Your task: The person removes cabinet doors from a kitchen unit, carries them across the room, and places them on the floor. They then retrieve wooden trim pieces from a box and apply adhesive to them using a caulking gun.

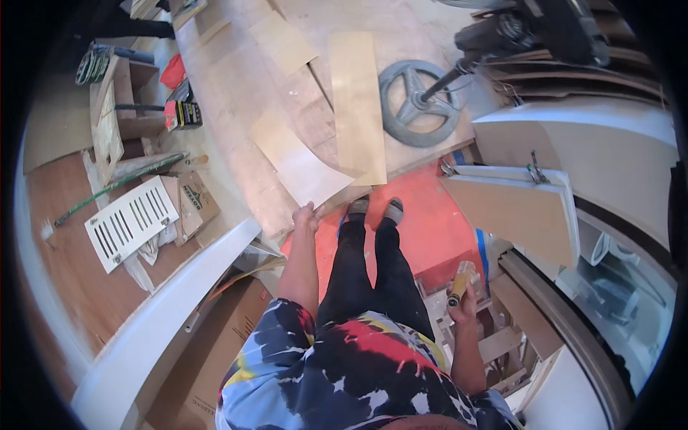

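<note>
My left hand point(306, 215) is at the front edge of the wooden worktable, its fingers closed on the near corner of a thin tan sheet point(308, 165). The sheet bends slightly and shines white over its near half. Low on my right side, my right hand point(464, 304) is wrapped round a clear bottle point(462, 281) with yellowish contents and a dark end. A long tan strip point(357, 100) lies on the table to the right of the sheet, and another tan piece point(283, 43) lies farther back.
A grey spoked handwheel point(421, 102) rests at the table's right. A white slotted panel point(132, 223) and a cardboard box point(195, 204) lie at left. A clamped panel point(512, 208) stands at right. I stand on an orange-red surface point(430, 229); a wooden crate point(502, 344) is beside me.
</note>
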{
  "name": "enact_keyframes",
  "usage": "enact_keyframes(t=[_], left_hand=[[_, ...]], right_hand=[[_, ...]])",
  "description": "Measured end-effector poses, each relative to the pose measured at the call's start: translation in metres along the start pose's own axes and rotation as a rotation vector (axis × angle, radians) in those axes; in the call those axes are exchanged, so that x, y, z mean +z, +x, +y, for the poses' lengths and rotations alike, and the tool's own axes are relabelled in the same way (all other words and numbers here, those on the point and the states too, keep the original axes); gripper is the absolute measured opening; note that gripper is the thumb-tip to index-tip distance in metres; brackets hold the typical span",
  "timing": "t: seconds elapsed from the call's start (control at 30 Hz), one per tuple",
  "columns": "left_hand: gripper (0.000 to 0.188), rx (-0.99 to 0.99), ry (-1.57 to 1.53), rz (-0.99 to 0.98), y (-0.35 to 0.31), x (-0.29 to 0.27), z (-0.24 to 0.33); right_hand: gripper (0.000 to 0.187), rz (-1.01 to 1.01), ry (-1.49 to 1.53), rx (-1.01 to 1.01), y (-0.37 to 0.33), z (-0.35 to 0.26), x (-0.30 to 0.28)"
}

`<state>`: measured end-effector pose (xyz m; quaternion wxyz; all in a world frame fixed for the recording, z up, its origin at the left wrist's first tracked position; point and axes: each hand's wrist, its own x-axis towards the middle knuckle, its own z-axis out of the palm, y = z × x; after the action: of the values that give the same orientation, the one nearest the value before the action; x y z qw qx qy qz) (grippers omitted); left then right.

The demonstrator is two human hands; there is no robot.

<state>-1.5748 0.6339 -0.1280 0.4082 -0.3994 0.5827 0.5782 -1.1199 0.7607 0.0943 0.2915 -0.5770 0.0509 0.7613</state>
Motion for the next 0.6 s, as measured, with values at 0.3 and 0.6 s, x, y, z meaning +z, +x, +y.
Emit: enact_keyframes(t=[0.3, 0.6], left_hand=[[0.030, 0.325, 0.774, -0.326, -0.085, -0.024, 0.022], [0.031, 0.257, 0.594, -0.412, -0.256, 0.013, 0.076]], right_hand=[[0.029, -0.067, 0.154, -0.051, -0.019, 0.024, -0.011], [0.035, -0.172, 0.300, -0.082, -0.031, 0.009, 0.001]])
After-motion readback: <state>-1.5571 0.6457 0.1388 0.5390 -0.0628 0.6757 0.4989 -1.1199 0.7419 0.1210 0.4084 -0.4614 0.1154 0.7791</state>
